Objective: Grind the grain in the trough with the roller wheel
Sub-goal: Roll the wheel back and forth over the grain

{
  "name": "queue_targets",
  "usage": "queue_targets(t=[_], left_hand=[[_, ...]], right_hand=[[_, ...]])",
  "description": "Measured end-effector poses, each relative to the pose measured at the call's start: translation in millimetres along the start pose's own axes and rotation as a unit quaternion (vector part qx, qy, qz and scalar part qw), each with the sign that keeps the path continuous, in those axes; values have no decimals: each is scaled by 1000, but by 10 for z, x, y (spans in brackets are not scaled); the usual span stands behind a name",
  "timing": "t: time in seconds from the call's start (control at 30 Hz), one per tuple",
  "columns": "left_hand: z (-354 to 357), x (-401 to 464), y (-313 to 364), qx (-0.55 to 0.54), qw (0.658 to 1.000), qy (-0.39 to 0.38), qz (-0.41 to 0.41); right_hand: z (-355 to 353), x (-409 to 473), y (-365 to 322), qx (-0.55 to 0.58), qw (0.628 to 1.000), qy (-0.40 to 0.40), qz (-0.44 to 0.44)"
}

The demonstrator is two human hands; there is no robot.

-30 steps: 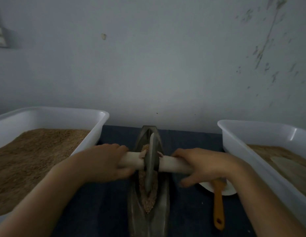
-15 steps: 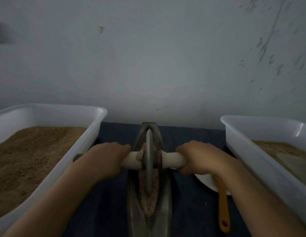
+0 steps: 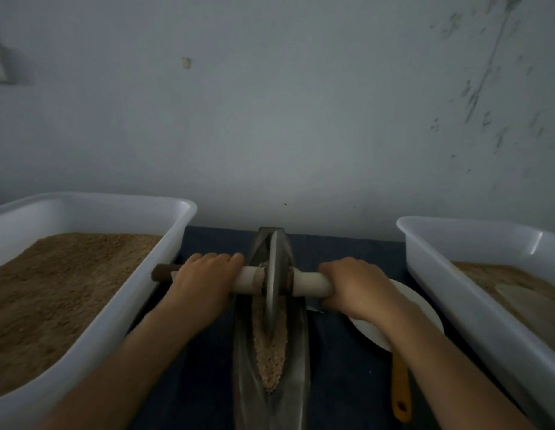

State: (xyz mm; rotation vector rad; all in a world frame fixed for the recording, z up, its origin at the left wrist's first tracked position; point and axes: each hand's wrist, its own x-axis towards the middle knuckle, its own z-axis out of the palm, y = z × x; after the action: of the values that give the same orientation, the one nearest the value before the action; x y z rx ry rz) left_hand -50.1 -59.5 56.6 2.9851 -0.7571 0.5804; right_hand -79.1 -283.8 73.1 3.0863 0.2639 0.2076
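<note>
My left hand [image 3: 204, 282] and right hand [image 3: 355, 287] each grip the axle [image 3: 310, 283] tight, roller wheel [image 3: 272, 283] standing in the trough [image 3: 297, 361] on the grain [image 3: 270, 358].

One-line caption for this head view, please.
Both hands, left hand and right hand, grip the white axle handle of a grey metal roller wheel standing in a grain-filled boat-shaped metal trough.

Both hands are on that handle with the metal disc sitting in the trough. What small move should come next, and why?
Probably draw the grey metal roller wheel back toward the person. It stands at the far end of the long dark metal trough, while the tan grain lies nearer. The left hand and right hand grip the white handle.
</note>
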Motion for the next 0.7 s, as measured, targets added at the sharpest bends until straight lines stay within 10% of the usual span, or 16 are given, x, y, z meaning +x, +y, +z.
queue_targets(t=[0.13, 0.33, 0.7], left_hand=[[-232, -179, -2, -22, 992, -115, 39], [-415, -229, 28, -29, 978, -198, 54], [161, 76, -28, -9, 998, 52, -29]], right_hand=[[-292, -214, -72, 21, 985, -171, -34], [-369, -284, -66, 44, 974, -214, -59], [219, 122, 23, -25, 988, 149, -3]])
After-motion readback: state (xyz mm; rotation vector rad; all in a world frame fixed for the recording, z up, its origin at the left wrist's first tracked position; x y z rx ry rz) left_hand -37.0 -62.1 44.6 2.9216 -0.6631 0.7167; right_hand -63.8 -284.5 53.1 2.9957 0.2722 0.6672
